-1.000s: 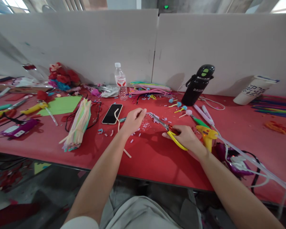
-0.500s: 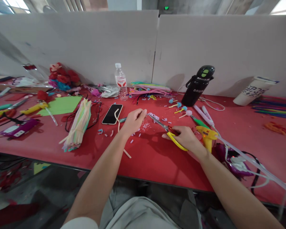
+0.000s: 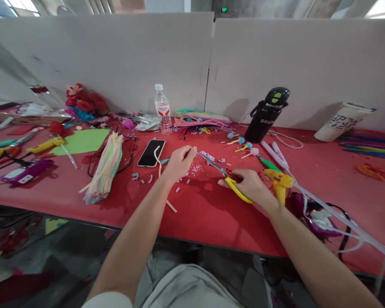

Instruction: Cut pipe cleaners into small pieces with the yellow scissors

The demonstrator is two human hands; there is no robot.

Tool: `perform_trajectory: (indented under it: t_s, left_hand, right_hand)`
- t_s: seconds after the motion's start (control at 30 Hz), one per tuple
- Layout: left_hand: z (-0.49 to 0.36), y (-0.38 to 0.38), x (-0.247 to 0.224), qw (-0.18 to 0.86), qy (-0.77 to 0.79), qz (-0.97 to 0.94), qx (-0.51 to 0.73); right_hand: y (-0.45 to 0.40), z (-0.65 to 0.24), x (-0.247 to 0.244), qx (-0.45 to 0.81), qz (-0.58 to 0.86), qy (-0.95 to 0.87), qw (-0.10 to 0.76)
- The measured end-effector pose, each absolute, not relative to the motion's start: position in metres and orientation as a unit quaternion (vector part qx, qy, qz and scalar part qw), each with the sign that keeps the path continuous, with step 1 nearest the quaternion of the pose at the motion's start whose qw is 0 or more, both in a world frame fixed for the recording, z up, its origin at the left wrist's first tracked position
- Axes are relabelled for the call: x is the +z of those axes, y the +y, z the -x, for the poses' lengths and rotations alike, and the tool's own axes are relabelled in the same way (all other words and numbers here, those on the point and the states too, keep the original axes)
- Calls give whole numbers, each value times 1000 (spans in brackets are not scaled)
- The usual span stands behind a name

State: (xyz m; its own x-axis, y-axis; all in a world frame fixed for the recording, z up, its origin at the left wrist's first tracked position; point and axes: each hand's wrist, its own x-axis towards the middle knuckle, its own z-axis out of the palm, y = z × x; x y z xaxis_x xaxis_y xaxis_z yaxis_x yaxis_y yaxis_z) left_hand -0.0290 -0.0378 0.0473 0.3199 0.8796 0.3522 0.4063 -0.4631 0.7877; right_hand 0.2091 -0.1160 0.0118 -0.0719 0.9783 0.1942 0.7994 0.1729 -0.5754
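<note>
Scissors tips up-left (toward left hand)

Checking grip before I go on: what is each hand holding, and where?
Right hand holds the scissors by their yellow handles. Left hand pinches something small at its fingertips, near the blade tips; I cannot tell what.

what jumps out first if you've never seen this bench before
The two bare hands at the middle of the red table: the right hand grips yellow-handled scissors, blades pointing at the left hand, which pinches something too small to tell. Lilac snippets lie scattered between them, a black flask stands behind, and a phone lies left of the left hand.
</note>
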Motion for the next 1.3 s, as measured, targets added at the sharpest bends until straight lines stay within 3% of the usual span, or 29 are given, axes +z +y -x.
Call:
perform_trajectory:
  t_s: [1.3]
  left_hand:
    - [29,-43,52,332,423,-742,400]
  right_hand:
    - [-118,-207,17,188,615,-715,273]
